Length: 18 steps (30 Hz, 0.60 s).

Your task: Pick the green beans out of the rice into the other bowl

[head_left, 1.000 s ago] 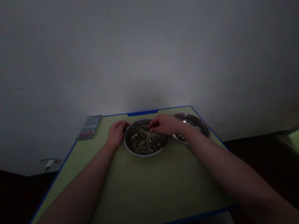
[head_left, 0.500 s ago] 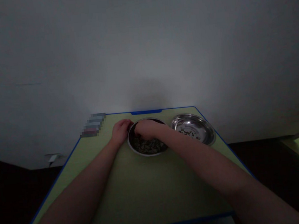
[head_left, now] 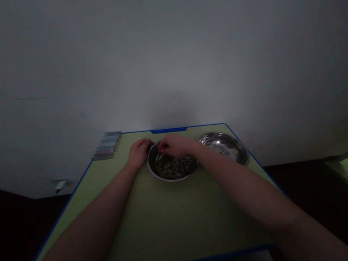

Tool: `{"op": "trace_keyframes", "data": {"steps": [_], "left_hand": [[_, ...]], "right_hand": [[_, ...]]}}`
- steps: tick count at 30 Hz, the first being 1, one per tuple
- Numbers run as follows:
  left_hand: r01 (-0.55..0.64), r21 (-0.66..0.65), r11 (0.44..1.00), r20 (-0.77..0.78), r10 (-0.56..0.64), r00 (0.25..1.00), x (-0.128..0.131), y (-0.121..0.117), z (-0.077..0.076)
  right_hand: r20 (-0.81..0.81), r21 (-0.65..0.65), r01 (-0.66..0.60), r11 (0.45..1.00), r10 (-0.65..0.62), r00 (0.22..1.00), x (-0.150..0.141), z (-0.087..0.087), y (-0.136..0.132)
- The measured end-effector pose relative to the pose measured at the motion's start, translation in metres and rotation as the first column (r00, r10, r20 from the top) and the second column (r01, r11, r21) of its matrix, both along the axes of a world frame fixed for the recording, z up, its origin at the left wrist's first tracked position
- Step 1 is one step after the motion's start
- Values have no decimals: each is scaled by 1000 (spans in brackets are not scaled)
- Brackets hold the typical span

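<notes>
A round metal bowl (head_left: 174, 180) holds a layer of small mixed dark and pale pieces, like seeds (head_left: 174, 169). My left hand (head_left: 138, 153) has its fingers curled at the bowl's left rim, gripping it. Over the far part of the same bowl is my right hand (head_left: 176, 145), its fingertips pinched together just above the pieces. Whatever lies between those fingertips is too small and dark to make out. To the right stands a second, shiny metal bowl (head_left: 238, 151) with a few dark pieces on its bottom; my right forearm covers part of it.
Both bowls stand on a pale yellow-green table (head_left: 176, 220) with blue edging. A blurred-out flat item (head_left: 107, 146) lies at the far left corner. A wall (head_left: 167, 65) rises behind the table. A white plug (head_left: 61, 185) sits low on the wall at left.
My right hand has lifted slightly out of the pieces, uncovering more of them, and its pinched fingertips now show. My left hand has stayed at the rim. The view has shifted a little.
</notes>
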State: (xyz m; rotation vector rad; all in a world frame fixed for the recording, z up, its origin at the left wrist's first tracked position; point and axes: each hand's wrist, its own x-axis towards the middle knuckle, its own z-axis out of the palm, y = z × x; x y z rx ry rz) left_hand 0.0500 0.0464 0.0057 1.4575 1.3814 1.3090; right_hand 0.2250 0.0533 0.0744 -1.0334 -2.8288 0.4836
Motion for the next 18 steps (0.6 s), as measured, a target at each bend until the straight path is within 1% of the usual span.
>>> {"op": "trace_keyframes", "data": {"steps": [4,6,7,8,10,11,13,15,17,18], "left_hand": [[0,8,1000,-16,0,1000,1,-1,1],[-15,8,1000,-35,15,999,1,-2,2],[-22,4,1000,-39,22,999,1,-2,2],[-28,0,1000,-36,28,999,1,-2,2],[-25,-5,1000,-15,25,1000,1,-1,2],[-18,-5,1000,-8,18,1000,1,-1,1],[-11,0,1000,-12,11,1000,0,-1,0],[-18,-2,1000,-35,18,999,0,0,0],[-26,-2,1000,-45,26,999,0,-1,0],[-27,-3,1000,-47,27,999,0,-1,1]], "right_hand": [[-100,-159,78,984,-95,990,13,0,1],[-193,-277,132,952,-190,963,18,-3,1],[-244,-366,154,918,-254,936,20,-5,1],[-288,-468,161,869,-322,902,22,-7,0],[-336,-657,133,742,-446,830,26,-10,-1],[-341,-723,108,682,-489,803,28,-10,-1],[-331,-810,62,583,-542,772,31,-9,-2],[-307,-863,31,503,-574,759,34,-5,-4],[-283,-897,11,442,-592,754,37,-2,-6],[-276,-907,0,422,-594,756,39,0,-6]]}}
